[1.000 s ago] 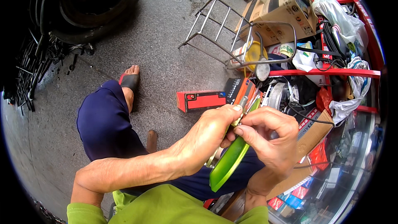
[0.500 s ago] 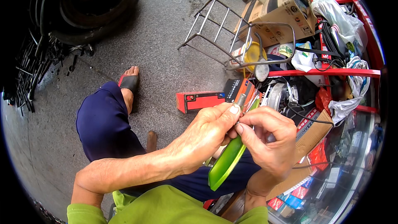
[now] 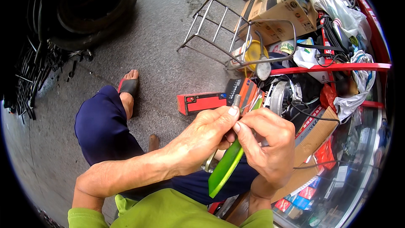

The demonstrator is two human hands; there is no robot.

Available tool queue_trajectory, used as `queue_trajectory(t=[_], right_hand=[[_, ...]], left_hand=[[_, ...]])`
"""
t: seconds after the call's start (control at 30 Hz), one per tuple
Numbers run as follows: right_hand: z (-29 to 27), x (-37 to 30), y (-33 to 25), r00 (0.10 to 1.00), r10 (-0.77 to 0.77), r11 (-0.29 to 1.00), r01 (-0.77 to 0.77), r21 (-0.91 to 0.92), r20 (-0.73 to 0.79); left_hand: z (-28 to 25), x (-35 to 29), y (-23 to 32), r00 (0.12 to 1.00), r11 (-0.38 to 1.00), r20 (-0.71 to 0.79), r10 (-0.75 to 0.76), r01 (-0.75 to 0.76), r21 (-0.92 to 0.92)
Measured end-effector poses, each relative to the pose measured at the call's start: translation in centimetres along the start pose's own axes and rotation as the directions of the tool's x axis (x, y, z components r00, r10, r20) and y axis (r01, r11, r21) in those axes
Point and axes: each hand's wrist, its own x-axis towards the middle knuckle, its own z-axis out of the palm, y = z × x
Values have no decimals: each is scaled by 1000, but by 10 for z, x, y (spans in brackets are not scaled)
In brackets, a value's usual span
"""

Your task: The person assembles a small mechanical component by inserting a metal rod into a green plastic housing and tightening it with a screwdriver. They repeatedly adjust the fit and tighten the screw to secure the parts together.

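My left hand [image 3: 211, 128] is closed, its thumb pressed against the base of a threaded metal bolt [image 3: 237, 100] that points away from me. Below its palm a bit of shiny metal [image 3: 208, 163] shows, mostly hidden. My right hand [image 3: 270, 139] meets it, thumb and forefinger pinched by the left thumb tip; whatever small thing is between them is too hidden to name. A long, glossy bright-green curved strip [image 3: 225, 171] runs slantwise below both hands, and its far end shows beyond the right fingers. Which fingers bear the strip, I cannot tell.
A red and black battery-like box [image 3: 202, 103] lies on the floor ahead. Beyond it a metal rack [image 3: 215, 29] leans by a yellow tub [image 3: 254, 52] and a cardboard box [image 3: 282, 12]. A cluttered glass case [image 3: 337, 185] stands right; black tyres [image 3: 93, 33] lie far left.
Both hands have shifted slightly left with the bolt and green strip. The strip has turned, showing a narrower face, and more of the shiny metal shows below my left hand.
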Motion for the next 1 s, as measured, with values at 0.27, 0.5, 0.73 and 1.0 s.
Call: queue_trajectory(t=[0.27, 0.5, 0.73, 1.0], right_hand=[[-42, 5, -22, 855, -90, 995, 105, 0, -510], [-131, -52, -23, 726, -118, 226, 684, 693, -678], [-103, -45, -20, 768, -137, 129, 640, 758, -625], [-106, -72, 11, 506, -610, 644, -133, -754, -610]], left_hand=[[13, -7, 19, 998, 996, -39, -40, 36, -77], [7, -12, 24, 999, 993, -3, -36, 36, -110], [7, -8, 20, 998, 989, 1, -65, 64, -130], [9, -5, 20, 997, 986, 24, -68, 71, -150]])
